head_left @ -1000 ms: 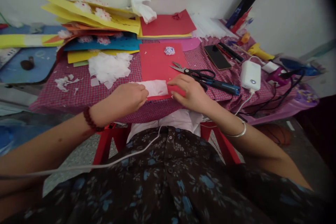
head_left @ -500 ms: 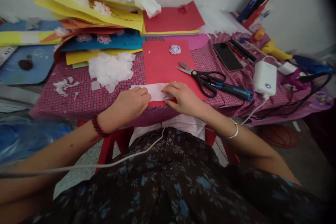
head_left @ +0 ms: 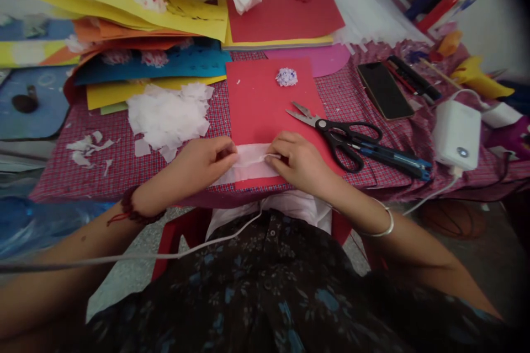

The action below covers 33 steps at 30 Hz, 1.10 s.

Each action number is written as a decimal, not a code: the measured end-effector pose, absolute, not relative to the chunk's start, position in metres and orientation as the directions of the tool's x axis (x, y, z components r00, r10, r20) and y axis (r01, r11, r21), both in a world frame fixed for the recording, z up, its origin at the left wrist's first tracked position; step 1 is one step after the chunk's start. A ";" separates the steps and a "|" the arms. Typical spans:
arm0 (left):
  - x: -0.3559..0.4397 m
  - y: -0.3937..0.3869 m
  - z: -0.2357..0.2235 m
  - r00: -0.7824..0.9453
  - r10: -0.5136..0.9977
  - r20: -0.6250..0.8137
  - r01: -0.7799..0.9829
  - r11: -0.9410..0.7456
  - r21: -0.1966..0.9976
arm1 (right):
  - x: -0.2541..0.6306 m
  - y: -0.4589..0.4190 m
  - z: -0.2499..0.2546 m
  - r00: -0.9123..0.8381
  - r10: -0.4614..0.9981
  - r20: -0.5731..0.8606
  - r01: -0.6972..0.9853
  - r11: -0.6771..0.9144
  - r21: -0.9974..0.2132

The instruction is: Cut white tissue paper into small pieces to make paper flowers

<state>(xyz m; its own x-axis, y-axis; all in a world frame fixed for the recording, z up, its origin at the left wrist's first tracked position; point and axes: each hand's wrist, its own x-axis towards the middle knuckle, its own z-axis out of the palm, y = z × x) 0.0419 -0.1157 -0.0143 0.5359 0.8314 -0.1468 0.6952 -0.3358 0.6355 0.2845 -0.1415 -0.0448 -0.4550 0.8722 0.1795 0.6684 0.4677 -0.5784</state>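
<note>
A strip of thin white tissue paper [head_left: 253, 155] lies across the near end of a red paper sheet [head_left: 265, 105], with a raised fold along its middle. My left hand [head_left: 202, 162] pinches the strip at its left part, thumb against the fingers. At the right part, my right hand [head_left: 296, 160] grips the fold between thumb and fingers. On the red sheet above sits a small white and purple paper pompom [head_left: 286, 77]. Black-handled scissors [head_left: 343, 132] lie beside my right hand, partly over a blue and black cutter [head_left: 393, 160].
A heap of white paper pieces [head_left: 169, 116] lies left of the red sheet, with scraps [head_left: 89, 149] further left. Coloured paper sheets [head_left: 153, 69] are stacked behind. On the right are a phone [head_left: 386, 90] and a white power bank [head_left: 459, 135] with a cable.
The white strip now shows a raised fold and a wider, thinner layer nearer me. My left thumb has come into view against the fingers. The whole view has shifted slightly.
</note>
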 end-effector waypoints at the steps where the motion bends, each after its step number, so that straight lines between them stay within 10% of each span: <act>1: 0.040 -0.116 -0.013 0.533 0.829 -0.170 0.695 -0.313 0.647 | 0.284 -0.140 -0.044 -0.432 0.887 0.166 0.681 0.441 -0.585; 33: 0.009 -0.114 -0.016 0.292 0.944 -0.153 0.843 -0.178 0.507 | 0.282 -0.136 -0.043 -0.281 0.950 0.135 0.768 0.307 -0.562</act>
<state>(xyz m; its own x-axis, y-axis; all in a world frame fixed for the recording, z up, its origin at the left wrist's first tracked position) 0.0085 -0.1139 -0.0164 0.2918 0.9441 -0.1534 0.8432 -0.1782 0.5072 0.2823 -0.1360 -0.0426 -0.2809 0.9502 0.1349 0.7684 0.3069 -0.5616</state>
